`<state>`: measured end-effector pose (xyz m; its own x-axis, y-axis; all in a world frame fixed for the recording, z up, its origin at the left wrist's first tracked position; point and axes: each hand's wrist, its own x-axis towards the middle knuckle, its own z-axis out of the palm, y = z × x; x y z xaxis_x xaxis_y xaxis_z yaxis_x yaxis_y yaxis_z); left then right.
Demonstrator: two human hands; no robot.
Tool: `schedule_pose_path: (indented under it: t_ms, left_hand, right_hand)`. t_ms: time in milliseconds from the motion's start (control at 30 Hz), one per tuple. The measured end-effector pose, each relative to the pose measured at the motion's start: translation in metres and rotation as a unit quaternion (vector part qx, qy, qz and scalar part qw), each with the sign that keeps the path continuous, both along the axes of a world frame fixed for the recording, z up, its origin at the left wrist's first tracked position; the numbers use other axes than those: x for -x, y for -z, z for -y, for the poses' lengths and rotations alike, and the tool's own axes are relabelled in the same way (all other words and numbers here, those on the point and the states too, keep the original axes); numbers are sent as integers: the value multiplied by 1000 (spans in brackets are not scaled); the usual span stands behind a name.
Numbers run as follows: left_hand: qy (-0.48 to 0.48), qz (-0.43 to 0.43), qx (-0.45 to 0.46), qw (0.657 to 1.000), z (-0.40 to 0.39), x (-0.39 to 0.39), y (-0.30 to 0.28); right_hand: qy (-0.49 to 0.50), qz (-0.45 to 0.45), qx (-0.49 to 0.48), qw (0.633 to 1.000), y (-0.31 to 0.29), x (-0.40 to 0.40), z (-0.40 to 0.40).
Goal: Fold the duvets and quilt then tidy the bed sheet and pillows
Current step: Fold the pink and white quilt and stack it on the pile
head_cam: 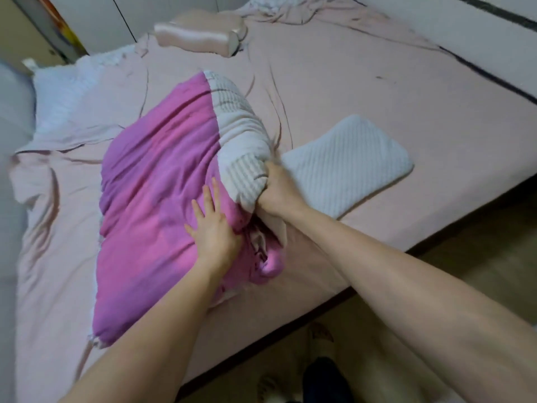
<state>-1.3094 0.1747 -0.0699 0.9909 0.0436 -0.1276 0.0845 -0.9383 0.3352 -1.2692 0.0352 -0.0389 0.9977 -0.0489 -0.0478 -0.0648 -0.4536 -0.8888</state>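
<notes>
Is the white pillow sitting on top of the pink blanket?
No, the white pillow lies flat on the bed sheet beside the pink blanket, just past the right hand gripping the blanket's striped edge.

Here's the bed (348,97), its pale pink sheet (334,117) rumpled and creased. A bundled pink duvet (157,181) lies mid-bed, a white ribbed pillow (348,164) just beside it near the edge. Farther off, a satin pink pillow (200,36) rests on the sheet.
</notes>
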Motion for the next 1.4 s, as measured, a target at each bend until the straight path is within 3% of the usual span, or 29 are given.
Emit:
schedule_pose_path:
  t_ms: [100,233,300,367,467,533,567,600,667,700,733,800,900,967,1000,1067,1200,1300,1400]
  left_hand:
    - [-68,20,19,997,-44,-8,-27]
    - [7,-133,-61,989,-63,4,-46]
    - [12,-138,-40,990,-48,21,-45]
    - [18,-86,-37,995,-34,36,-41]
    - [35,-112,-12,993,-29,58,-39]
    - [-74,-101,86,988,-24,77,-17]
    - [-177,-85,166,966,-20,88,-3]
    - [-294,-79,260,916,-15,99,8]
    - [-480,-139,432,751,-9,121,34]
    - [-520,-185,498,668,-5,129,49]
    - [-548,-203,529,615,-1,135,64]
    - [-565,-201,552,580,5,137,79]
    - [-574,-166,593,539,5,128,110]
    - [-583,-156,630,488,7,126,128]
    - [-581,-156,645,471,10,126,132]
    - [-576,-149,672,441,19,121,137]
    - [-580,-138,692,407,18,104,142]
    - [-550,-144,702,429,34,91,116]
    - [-496,-155,713,470,79,76,78]
  right_hand:
    - [-12,54,16,998,-35,25,-16]
    - [27,-49,72,996,-48,59,-5]
    - [71,-11,20,997,-57,63,-4]
    - [126,-15,6,992,-50,68,3]
    - [117,-81,56,988,-2,96,28]
    - [106,-112,64,986,28,112,39]
    - [105,-123,79,984,38,119,40]
    - [96,-129,105,981,48,122,41]
    - [68,-135,186,971,64,129,43]
    - [51,-118,238,963,71,131,44]
    - [28,-70,293,953,78,131,46]
    - [-46,73,407,909,84,128,49]
    - [-208,247,506,800,92,112,46]
    - [-268,286,552,736,98,101,33]
    - [-279,271,567,726,99,96,24]
    - [-286,220,564,743,96,84,4]
    - [-321,91,432,838,87,51,2]
    - [-278,147,270,910,66,42,-5]
    - [-223,213,164,937,33,31,-16]
